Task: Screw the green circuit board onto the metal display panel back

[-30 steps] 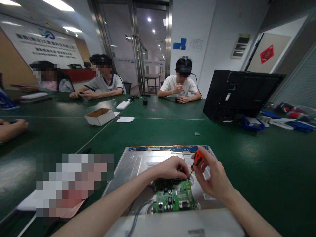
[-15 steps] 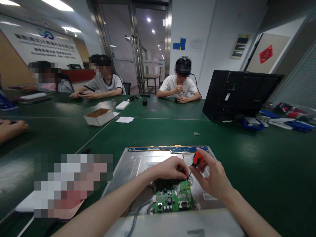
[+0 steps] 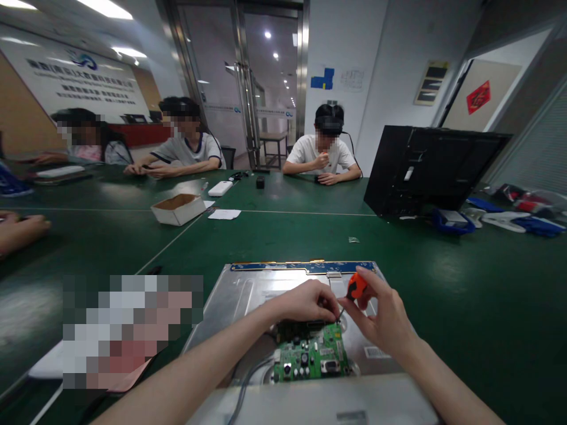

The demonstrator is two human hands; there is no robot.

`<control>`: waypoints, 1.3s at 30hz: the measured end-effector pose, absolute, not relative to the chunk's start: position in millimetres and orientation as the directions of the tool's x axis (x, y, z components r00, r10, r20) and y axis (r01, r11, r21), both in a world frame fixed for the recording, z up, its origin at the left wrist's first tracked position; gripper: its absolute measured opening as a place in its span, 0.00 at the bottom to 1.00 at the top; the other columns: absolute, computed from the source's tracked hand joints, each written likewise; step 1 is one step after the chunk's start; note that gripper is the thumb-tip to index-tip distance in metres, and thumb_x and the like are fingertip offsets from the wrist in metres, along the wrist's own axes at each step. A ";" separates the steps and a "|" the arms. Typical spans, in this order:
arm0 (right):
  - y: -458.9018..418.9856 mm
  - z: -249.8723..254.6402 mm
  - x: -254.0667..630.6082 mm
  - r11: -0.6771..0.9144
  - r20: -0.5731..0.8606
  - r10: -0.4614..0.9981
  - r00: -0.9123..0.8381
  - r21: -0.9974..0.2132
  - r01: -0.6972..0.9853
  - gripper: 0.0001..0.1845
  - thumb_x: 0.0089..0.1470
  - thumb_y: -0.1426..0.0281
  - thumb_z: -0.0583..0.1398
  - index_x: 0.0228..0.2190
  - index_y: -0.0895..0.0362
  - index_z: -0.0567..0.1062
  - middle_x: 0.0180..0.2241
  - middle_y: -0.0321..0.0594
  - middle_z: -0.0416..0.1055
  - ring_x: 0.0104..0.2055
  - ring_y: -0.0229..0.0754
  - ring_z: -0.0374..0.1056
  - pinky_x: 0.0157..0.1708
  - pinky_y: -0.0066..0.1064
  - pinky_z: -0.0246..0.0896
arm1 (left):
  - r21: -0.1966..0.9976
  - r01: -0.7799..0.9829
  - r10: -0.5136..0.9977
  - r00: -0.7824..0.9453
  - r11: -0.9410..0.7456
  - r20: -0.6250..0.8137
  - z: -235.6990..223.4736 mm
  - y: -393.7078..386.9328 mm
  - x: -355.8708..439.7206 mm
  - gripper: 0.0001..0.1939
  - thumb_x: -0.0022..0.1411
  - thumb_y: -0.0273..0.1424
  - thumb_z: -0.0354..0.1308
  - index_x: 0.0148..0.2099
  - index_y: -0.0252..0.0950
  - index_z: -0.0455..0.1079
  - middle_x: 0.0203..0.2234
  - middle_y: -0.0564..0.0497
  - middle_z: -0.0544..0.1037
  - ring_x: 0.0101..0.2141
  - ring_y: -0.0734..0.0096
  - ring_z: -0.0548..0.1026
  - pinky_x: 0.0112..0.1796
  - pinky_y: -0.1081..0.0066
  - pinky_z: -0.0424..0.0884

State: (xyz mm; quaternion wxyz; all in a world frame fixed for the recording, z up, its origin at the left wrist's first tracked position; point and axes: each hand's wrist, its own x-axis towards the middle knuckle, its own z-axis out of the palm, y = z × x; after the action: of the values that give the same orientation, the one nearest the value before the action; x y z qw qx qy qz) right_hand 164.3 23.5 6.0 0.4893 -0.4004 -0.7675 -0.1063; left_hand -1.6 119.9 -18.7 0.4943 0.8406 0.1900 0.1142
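Observation:
A short screwdriver (image 3: 356,287) with an orange and black handle is in my right hand (image 3: 381,316), its fingers closed round the handle. The shaft slants down to the far right corner of a green circuit board (image 3: 312,354). At that same corner my left hand (image 3: 310,301) has its fingers pinched together by the screwdriver's tip; what they hold, if anything, is hidden. The board lies on the metal back of a display panel (image 3: 239,295). Along the panel's far edge runs a blue circuit strip (image 3: 270,267). A grey cable (image 3: 248,383) passes beside the board.
An open white box (image 3: 179,212) and paper (image 3: 224,214) lie beyond the panel on the green table (image 3: 287,233). A black monitor (image 3: 434,171) stands at the right, near a blue tray (image 3: 452,222). Several people sit around the table. A blurred-out item (image 3: 133,336) lies left.
My right hand and the screwdriver handle have shifted very slightly, with the tip staying at the board's corner. My left hand keeps its place.

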 end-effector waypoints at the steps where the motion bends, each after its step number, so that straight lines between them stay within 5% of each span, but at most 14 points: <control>1: 23.3 6.9 163.9 0.657 0.836 0.510 -0.203 -0.227 0.719 0.28 0.60 0.68 0.56 0.59 0.51 0.53 0.25 0.30 0.68 0.17 0.33 0.61 0.16 0.24 0.60 | 0.874 0.202 0.430 0.903 -0.441 0.009 -18.8 120.0 -1.6 0.05 0.51 0.20 0.63 0.29 0.33 0.76 0.21 0.57 0.72 0.25 0.75 0.69 0.30 0.77 0.63; 9: 21.3 6.3 163.5 0.676 0.801 0.558 -0.220 -0.284 0.680 0.31 0.59 0.75 0.53 0.61 0.55 0.50 0.32 0.39 0.73 0.21 0.34 0.66 0.18 0.25 0.63 | 0.874 0.219 0.429 0.903 -0.434 -0.013 -19.8 119.4 -1.8 0.06 0.51 0.20 0.62 0.32 0.33 0.77 0.22 0.57 0.74 0.25 0.75 0.69 0.30 0.77 0.63; 16: 23.6 4.0 164.6 0.656 0.827 0.527 -0.198 -0.247 0.714 0.30 0.59 0.71 0.57 0.60 0.54 0.53 0.24 0.31 0.68 0.18 0.35 0.63 0.16 0.24 0.60 | 0.871 0.211 0.424 0.906 -0.443 -0.003 -20.6 121.3 -1.3 0.05 0.51 0.20 0.63 0.31 0.34 0.77 0.22 0.57 0.73 0.26 0.74 0.69 0.30 0.77 0.63; 26: 21.5 6.7 164.6 0.680 0.795 0.566 -0.219 -0.300 0.669 0.31 0.59 0.75 0.53 0.62 0.54 0.50 0.32 0.38 0.73 0.22 0.35 0.67 0.19 0.26 0.65 | 0.869 0.214 0.424 0.906 -0.446 -0.006 -18.3 118.0 -1.6 0.07 0.52 0.20 0.61 0.33 0.34 0.77 0.22 0.56 0.74 0.25 0.75 0.69 0.30 0.78 0.64; 39: 21.5 6.9 163.5 0.655 0.811 0.547 -0.206 -0.262 0.709 0.31 0.60 0.71 0.55 0.61 0.54 0.51 0.27 0.34 0.70 0.19 0.35 0.64 0.17 0.25 0.62 | 0.878 0.203 0.423 0.906 -0.434 0.000 -17.7 119.3 -1.5 0.05 0.51 0.20 0.63 0.31 0.34 0.77 0.22 0.57 0.73 0.26 0.75 0.69 0.29 0.78 0.63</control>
State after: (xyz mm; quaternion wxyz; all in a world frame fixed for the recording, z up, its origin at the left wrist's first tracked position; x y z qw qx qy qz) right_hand 163.5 21.5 6.9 0.4813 -0.4069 -0.7719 -0.0837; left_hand -1.5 119.3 -17.7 0.4984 0.8395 0.1863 0.1103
